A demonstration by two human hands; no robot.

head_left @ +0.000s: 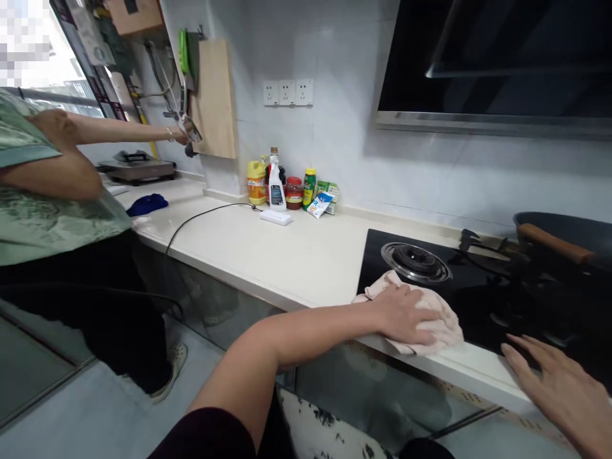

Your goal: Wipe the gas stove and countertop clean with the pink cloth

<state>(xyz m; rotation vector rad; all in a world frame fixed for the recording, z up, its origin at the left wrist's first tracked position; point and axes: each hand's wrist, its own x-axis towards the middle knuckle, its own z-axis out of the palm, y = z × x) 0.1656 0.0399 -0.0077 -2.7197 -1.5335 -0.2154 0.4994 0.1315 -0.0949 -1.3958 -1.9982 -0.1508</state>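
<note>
The left hand [404, 312] presses down on a pale cloth [449, 319] that laps over both the front left part of the black stove [478, 299] and the desk [306, 255] edge, its grip spread, probably for broad, even contact. The right hand [564, 382], fingers parted and holding nothing, is at the stove's front edge, perhaps for balance.

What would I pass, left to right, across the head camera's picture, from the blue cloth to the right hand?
Blue cloth, wooden board, yellow jug, white spray bottle, red-lidded jar, green bottle, left hand on a pale cloth, right hand.
</note>
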